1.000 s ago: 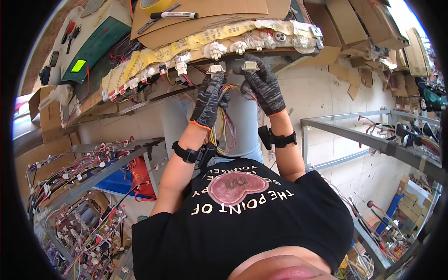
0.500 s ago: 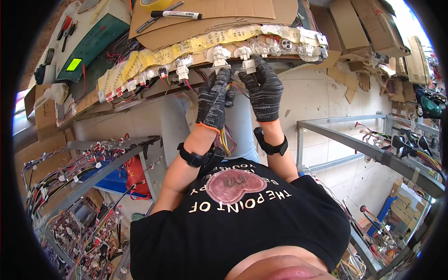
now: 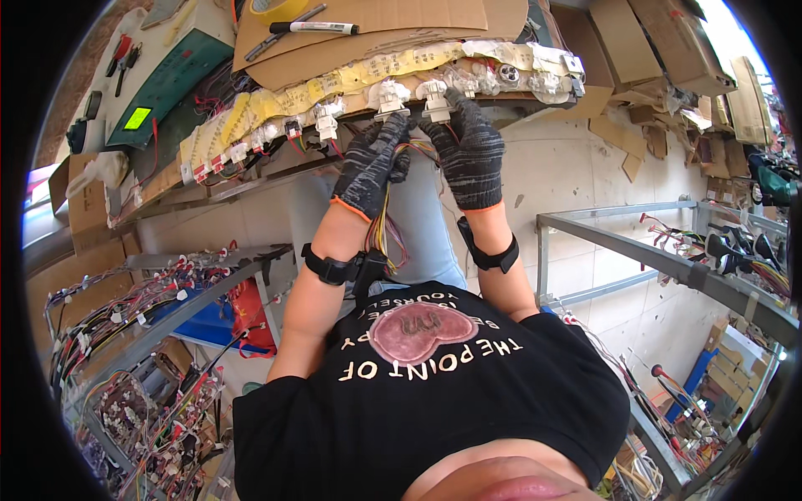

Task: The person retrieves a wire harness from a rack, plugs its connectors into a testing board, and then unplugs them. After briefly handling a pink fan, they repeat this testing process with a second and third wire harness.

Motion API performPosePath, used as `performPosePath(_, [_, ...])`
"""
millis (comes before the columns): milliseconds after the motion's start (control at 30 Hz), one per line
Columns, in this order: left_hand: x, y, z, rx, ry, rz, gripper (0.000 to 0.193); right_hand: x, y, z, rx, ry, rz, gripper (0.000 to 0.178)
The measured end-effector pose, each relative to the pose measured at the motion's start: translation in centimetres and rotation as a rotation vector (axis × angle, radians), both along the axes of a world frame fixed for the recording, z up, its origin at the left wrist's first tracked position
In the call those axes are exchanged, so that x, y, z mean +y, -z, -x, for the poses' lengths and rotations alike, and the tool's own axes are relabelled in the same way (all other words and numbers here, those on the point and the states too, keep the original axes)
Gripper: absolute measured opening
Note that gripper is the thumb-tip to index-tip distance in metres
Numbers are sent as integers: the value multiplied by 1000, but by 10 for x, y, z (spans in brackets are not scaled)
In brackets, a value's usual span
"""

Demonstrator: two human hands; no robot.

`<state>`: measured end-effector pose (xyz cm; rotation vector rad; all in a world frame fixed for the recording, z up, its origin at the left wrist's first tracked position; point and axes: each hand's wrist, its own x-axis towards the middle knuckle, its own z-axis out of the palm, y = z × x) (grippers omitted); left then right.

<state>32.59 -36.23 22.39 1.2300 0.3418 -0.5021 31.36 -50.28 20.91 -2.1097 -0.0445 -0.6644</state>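
My left hand (image 3: 373,165), in a dark grey knit glove with an orange cuff, is closed with its fingertips against the lower edge of a white connector (image 3: 390,98) on the board's front edge. A bundle of coloured wires (image 3: 383,227) passes by its palm and hangs below. My right hand (image 3: 469,157), gloved alike, pinches a second white connector (image 3: 435,100), the thumb below and the forefinger at its right side. Wires arch between the two hands. The fingers cover the lower ends of both connectors, so how far the parts are joined cannot be seen.
Yellowed labelled tape (image 3: 334,82) runs along the board above several connectors. A marker (image 3: 314,28) and tape roll (image 3: 278,8) lie on cardboard. A green tester (image 3: 154,92) with a lit display stands left. Metal racks (image 3: 660,246) with wire harnesses flank me.
My left hand has shifted slightly left and up, and its forearm swung left. The right hand's forefinger moved up along the connector. The hanging wires moved a little left.
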Motion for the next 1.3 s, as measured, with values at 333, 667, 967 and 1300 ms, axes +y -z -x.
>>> performPosePath(333, [1,-1,-19,460,194,817,26,-53,66,32,1520,-365,-1281,66])
performPosePath(667, [7,-52,76,-1034,762,-760,57,19,95,85,198,-462,-1932,25])
performPosePath(967, [-33,33,62,-682,952,-657,29,11,29,171,493,-436,-267,32])
performPosePath(1300, [-38,63,75,-678,805,-948,33,-24,97,124,682,43,-1175,15])
